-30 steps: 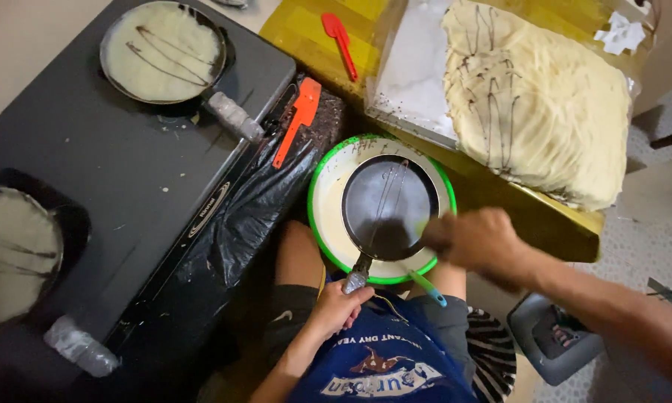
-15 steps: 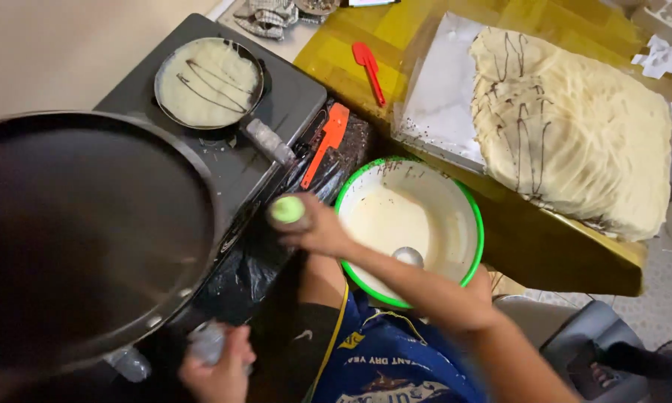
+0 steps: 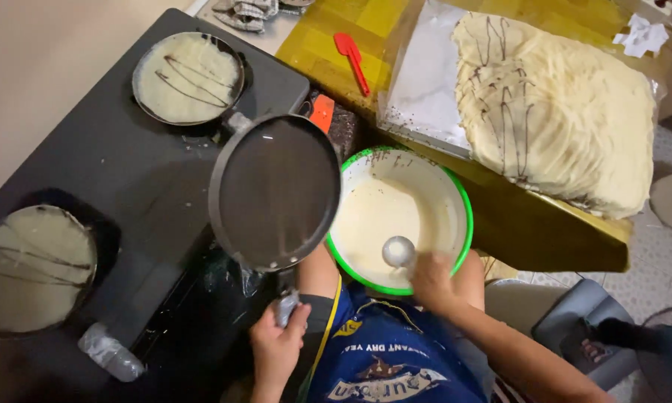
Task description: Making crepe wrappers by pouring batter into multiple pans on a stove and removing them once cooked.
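Pale, creamy batter fills the green-rimmed bowl (image 3: 455,195), which sits in the person's lap just below the near edge of the yellow table (image 3: 545,224), and the right hand (image 3: 431,280) is curled shut around the handle of a metal ladle (image 3: 399,251) whose round cup rests at the near side of the bowl. The left hand (image 3: 276,345) is closed tight on the handle of an empty dark pan (image 3: 275,192), held in the air and tilted, its rim overlapping the bowl's left edge and hanging beside the right edge of the black stove top (image 3: 112,194). Two other pans already carry thin batter rounds streaked with brown lines: one at the stove's far edge (image 3: 188,77), one at its near left corner (image 3: 33,267). A heap of finished crepes (image 3: 560,104) lies on the sheet at the table's far right, and a red spatula (image 3: 351,58) lies near its far left corner. By my reading the step in hand is scooping batter for the empty pan; the next move calls for a level lift of the ladle, a pour into the pan's middle and a quick swirl before the batter sets.
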